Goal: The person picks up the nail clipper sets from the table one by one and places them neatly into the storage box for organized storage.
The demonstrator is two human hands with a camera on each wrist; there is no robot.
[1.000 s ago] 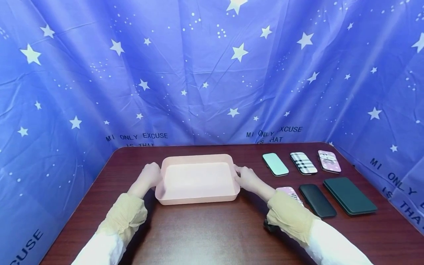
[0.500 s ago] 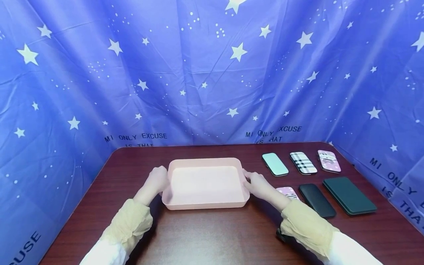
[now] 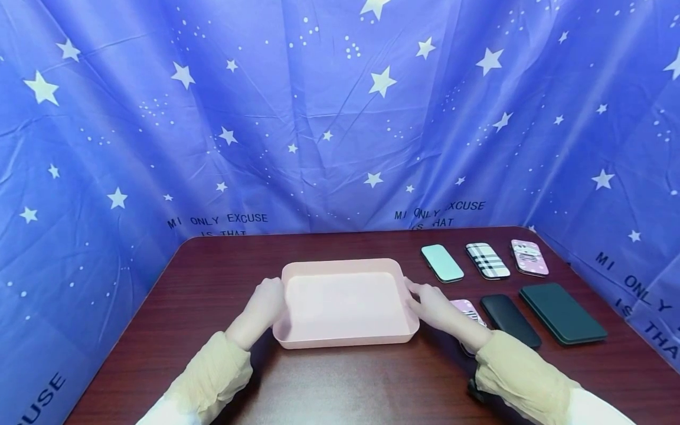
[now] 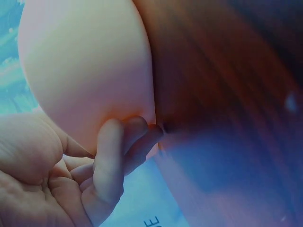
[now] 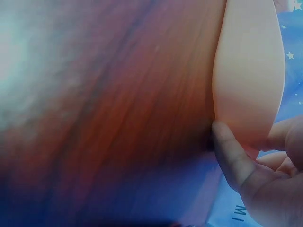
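Note:
A shallow pink rectangular tray (image 3: 345, 307) with raised walls sits on the table between both hands, nothing lying in it. At its left end my left hand (image 3: 267, 302) grips the wall; in the left wrist view its curled fingers (image 4: 110, 158) press against the tray's side near the base. My right hand (image 3: 430, 305) holds the opposite end wall. In the right wrist view one fingertip (image 5: 220, 130) lies at the tray's lower edge and the thumb is by the rim.
Right of the tray on the brown table (image 3: 340, 383) lie a mint case (image 3: 443, 263), a plaid case (image 3: 487, 261), a pink patterned case (image 3: 529, 257), a black case (image 3: 510, 320) and a larger dark green case (image 3: 562, 313). My right forearm partly covers another pink case (image 3: 467, 309). Behind hangs a blue star curtain (image 3: 319, 118).
Both hands have moved the tray rightward and nearer to me across the table, keeping their grip on its two ends. The cases at the right have stayed in place.

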